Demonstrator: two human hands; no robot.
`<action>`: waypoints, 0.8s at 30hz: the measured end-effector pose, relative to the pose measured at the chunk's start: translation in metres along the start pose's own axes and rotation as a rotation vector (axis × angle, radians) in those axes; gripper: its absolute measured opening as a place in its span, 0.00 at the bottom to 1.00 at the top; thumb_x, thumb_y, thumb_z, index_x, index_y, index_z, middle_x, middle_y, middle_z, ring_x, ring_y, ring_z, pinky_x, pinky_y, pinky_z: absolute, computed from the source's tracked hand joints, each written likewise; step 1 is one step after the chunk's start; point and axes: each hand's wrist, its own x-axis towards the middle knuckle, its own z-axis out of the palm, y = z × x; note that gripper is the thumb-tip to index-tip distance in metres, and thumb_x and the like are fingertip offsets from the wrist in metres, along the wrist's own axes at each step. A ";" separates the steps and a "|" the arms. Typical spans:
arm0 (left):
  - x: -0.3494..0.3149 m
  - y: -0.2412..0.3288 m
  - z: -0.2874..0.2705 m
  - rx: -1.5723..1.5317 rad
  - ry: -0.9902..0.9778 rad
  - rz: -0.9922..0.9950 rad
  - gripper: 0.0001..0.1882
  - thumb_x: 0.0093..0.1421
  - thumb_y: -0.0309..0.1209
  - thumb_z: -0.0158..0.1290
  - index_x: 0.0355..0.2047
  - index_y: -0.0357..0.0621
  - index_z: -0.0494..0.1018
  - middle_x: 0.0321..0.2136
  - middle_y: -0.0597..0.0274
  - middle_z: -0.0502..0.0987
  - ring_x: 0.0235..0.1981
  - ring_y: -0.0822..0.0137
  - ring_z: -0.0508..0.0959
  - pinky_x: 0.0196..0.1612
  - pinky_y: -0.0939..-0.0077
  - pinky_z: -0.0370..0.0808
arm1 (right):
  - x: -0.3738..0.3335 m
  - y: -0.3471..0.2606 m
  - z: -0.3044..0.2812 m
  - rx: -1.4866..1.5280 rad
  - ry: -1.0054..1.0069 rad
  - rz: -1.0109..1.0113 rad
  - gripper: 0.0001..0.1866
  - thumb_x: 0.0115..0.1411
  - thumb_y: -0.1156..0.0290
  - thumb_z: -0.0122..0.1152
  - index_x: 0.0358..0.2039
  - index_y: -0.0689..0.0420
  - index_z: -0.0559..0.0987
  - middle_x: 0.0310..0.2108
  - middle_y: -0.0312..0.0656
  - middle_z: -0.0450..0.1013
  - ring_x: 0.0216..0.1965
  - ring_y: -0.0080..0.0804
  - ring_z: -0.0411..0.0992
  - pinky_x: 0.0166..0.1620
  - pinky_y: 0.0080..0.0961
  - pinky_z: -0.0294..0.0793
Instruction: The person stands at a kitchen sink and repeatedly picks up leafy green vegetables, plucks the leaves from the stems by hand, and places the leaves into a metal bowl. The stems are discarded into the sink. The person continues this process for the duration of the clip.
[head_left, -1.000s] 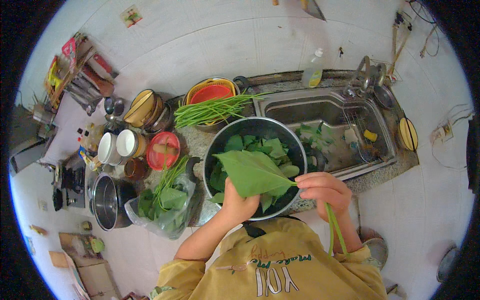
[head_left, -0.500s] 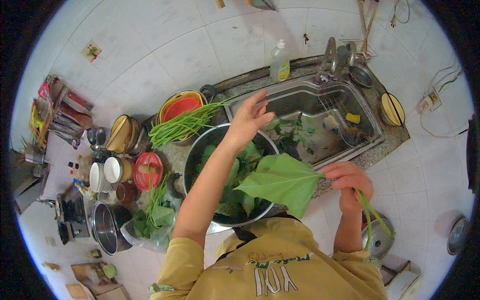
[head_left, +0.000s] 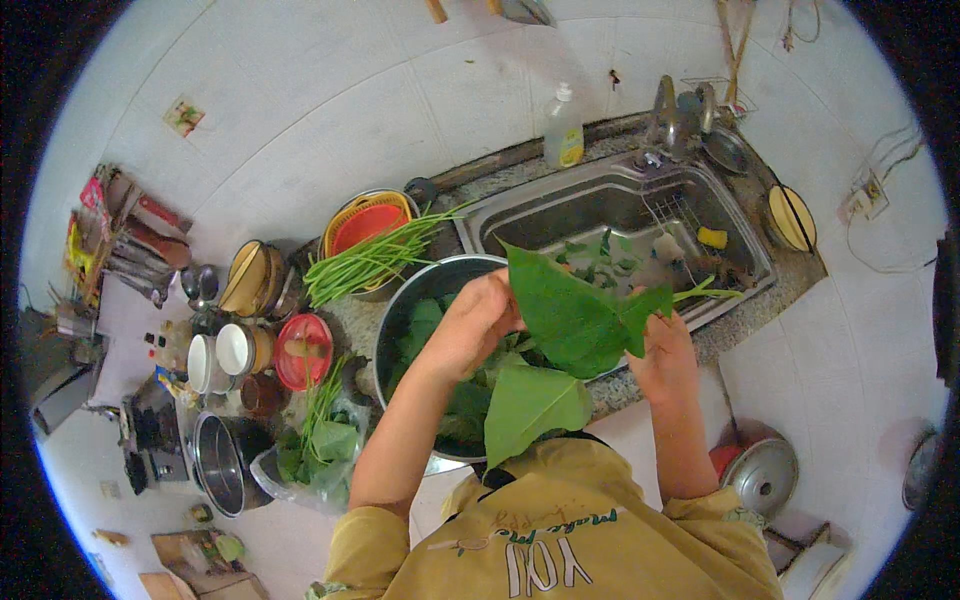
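In front of me, over the big metal pot (head_left: pixel 385 318), I hold broad green leaves. One large leaf (head_left: pixel 570 315) is raised between my hands, and a paler leaf (head_left: pixel 538 410) hangs below it. My left hand (head_left: pixel 478 328) is closed at the large leaf's left edge, its fingertips partly hidden. On the other side, my right hand (head_left: pixel 662 362) is closed round the leaf's base, with pale green stems (head_left: pixel 708 291) sticking out beyond it to the right. More green leaves (head_left: pixel 415 330) lie inside the pot.
Behind the pot is the metal sink (head_left: pixel 480 232) with leaf scraps (head_left: pixel 605 258) and a yellow sponge (head_left: pixel 712 237). Peeled green stalks (head_left: pixel 365 262) lie across a colander (head_left: pixel 345 215). To the left are a bag of greens (head_left: pixel 325 440), a red basin (head_left: pixel 303 352) and bowls (head_left: pixel 235 350).
My left hand has come down and right to the leaf's edge. My right hand has moved slightly left. The leaf has turned upward, its stems now pointing right, and a second leaf shows below.
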 end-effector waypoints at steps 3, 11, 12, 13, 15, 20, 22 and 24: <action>-0.021 0.008 0.009 0.155 0.051 0.084 0.25 0.57 0.46 0.46 0.46 0.39 0.64 0.40 0.64 0.70 0.39 0.75 0.69 0.41 0.79 0.66 | 0.011 0.019 -0.016 -0.362 -0.080 -0.119 0.13 0.47 0.76 0.54 0.36 0.60 0.72 0.34 0.44 0.71 0.36 0.36 0.69 0.38 0.26 0.69; -0.057 0.019 0.007 0.112 0.321 -0.099 0.15 0.59 0.34 0.43 0.43 0.37 0.67 0.36 0.63 0.73 0.34 0.73 0.73 0.36 0.81 0.70 | -0.004 0.023 0.043 -1.570 -0.341 -0.339 0.12 0.45 0.74 0.54 0.34 0.57 0.74 0.34 0.45 0.70 0.39 0.39 0.68 0.41 0.27 0.68; -0.060 0.017 0.008 0.034 0.306 -0.043 0.15 0.60 0.33 0.42 0.43 0.37 0.67 0.36 0.63 0.73 0.35 0.74 0.73 0.36 0.81 0.70 | -0.005 0.026 0.045 -1.548 -0.342 -0.307 0.12 0.46 0.74 0.54 0.34 0.57 0.74 0.34 0.45 0.70 0.39 0.39 0.68 0.42 0.27 0.68; -0.063 0.017 0.008 -0.043 0.290 0.014 0.15 0.61 0.32 0.40 0.44 0.36 0.66 0.36 0.63 0.73 0.35 0.75 0.73 0.36 0.82 0.70 | -0.006 0.029 0.048 -1.494 -0.341 -0.258 0.14 0.47 0.73 0.53 0.37 0.59 0.72 0.36 0.43 0.70 0.39 0.35 0.68 0.43 0.25 0.67; -0.066 0.024 0.013 -0.137 0.278 0.042 0.15 0.61 0.31 0.39 0.44 0.35 0.65 0.40 0.58 0.72 0.39 0.70 0.73 0.41 0.76 0.71 | -0.009 0.034 0.050 -1.394 -0.322 -0.150 0.18 0.50 0.73 0.53 0.43 0.62 0.69 0.40 0.40 0.70 0.41 0.27 0.68 0.45 0.21 0.65; -0.085 0.030 0.006 -0.050 0.350 0.012 0.14 0.60 0.29 0.40 0.44 0.34 0.65 0.39 0.57 0.72 0.39 0.69 0.73 0.41 0.74 0.71 | -0.008 0.048 0.050 -0.635 -0.376 0.162 0.17 0.54 0.71 0.51 0.44 0.64 0.68 0.41 0.41 0.69 0.41 0.26 0.67 0.45 0.23 0.66; -0.091 0.023 0.005 -0.145 0.397 0.077 0.13 0.60 0.29 0.40 0.43 0.34 0.66 0.38 0.57 0.72 0.37 0.69 0.73 0.40 0.74 0.72 | -0.007 0.051 0.054 -0.544 -0.400 0.227 0.17 0.55 0.71 0.50 0.44 0.64 0.68 0.41 0.41 0.68 0.41 0.27 0.67 0.45 0.23 0.66; -0.094 0.019 0.006 -0.217 0.427 0.111 0.12 0.60 0.28 0.40 0.42 0.34 0.66 0.37 0.59 0.72 0.36 0.70 0.74 0.38 0.75 0.72 | -0.006 0.051 0.062 -0.037 -0.305 0.478 0.16 0.56 0.71 0.48 0.45 0.64 0.68 0.42 0.41 0.68 0.40 0.27 0.67 0.45 0.23 0.66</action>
